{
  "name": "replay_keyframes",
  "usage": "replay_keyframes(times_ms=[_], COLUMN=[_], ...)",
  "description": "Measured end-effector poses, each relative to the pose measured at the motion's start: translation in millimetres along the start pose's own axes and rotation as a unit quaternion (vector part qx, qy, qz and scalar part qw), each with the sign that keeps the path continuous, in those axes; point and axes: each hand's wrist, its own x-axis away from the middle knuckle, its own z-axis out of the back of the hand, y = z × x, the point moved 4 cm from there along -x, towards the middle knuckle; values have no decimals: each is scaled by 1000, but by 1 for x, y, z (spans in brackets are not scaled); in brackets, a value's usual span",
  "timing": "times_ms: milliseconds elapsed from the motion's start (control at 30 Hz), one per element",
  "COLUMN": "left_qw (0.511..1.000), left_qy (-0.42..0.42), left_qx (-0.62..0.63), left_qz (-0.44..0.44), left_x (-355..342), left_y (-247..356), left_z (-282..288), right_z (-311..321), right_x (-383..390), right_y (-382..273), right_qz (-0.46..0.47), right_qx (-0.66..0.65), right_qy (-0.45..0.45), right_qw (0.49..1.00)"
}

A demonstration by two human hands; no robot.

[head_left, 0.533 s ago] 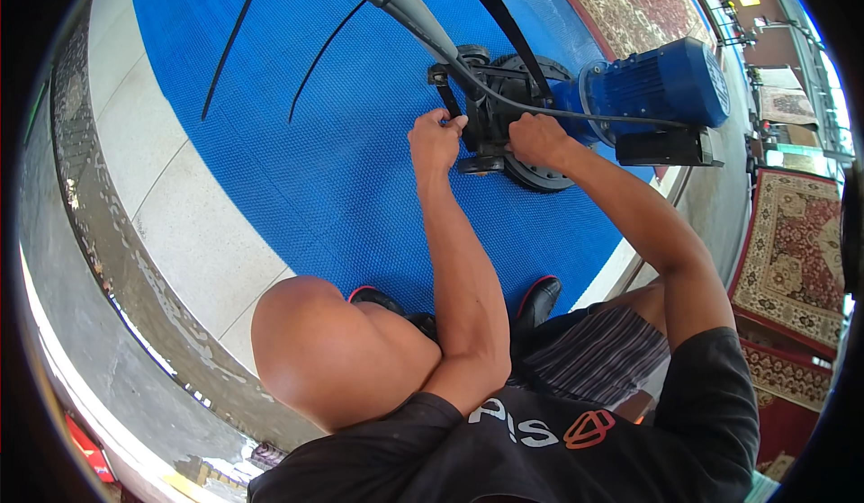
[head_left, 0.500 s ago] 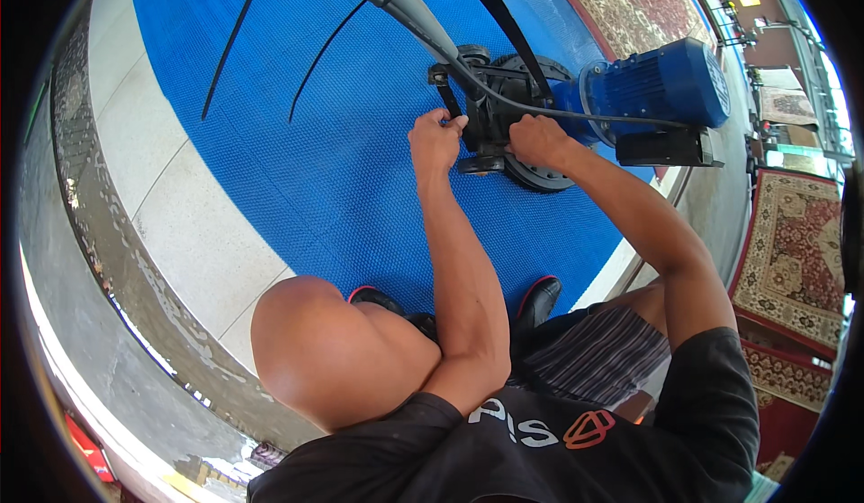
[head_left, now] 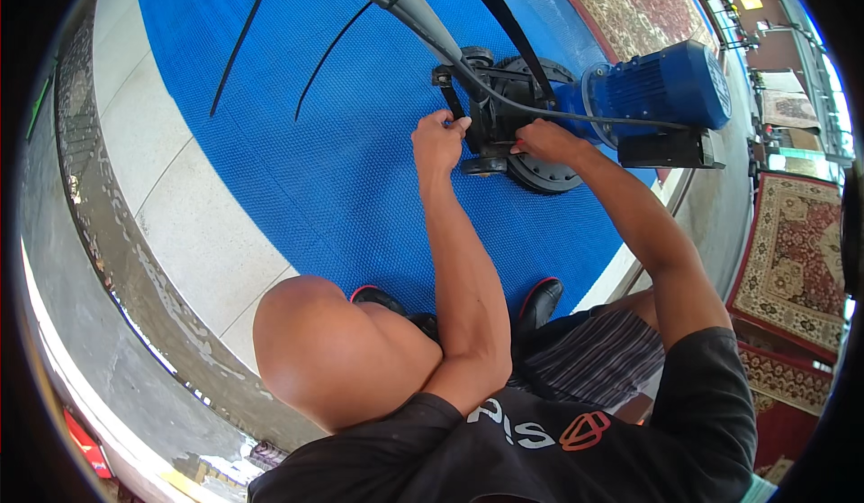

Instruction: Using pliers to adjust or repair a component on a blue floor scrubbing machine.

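The black machine frame (head_left: 487, 112) sits at two o'clock from the left grip (head_left: 437, 146), ten from the right grip (head_left: 551, 142); both curl close, pinching what, I can't tell.

White lettering (head_left: 511, 424) across the chest of a black T-shirt (head_left: 405, 458), partly lost in the folds, an orange-red emblem (head_left: 586, 431) of looping lines just to its right, pale marking (head_left: 719, 84) on the end cap (head_left: 718, 103) of a blue motor (head_left: 648, 87), too small to make out
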Motion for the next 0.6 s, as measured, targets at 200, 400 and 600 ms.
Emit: replay_keyframes(times_ms=[200, 400, 600], left_qw=[1000, 1000, 1000], left_qy=[2, 3, 3], left_qx=[-2, -8, -9], left_qz=[10, 4, 7], left_x=[-3, -5, -2], left_y=[-3, -5, -1], left_z=[2, 4, 4], right_z=[26, 25, 22], right_x=[-11, -6, 4], right_y=[-21, -56, -40], right_qz=[-66, -71, -63], right_qx=[-5, 144, 113], right_qy=[-121, -6, -2], right_qw=[990, 987, 992])
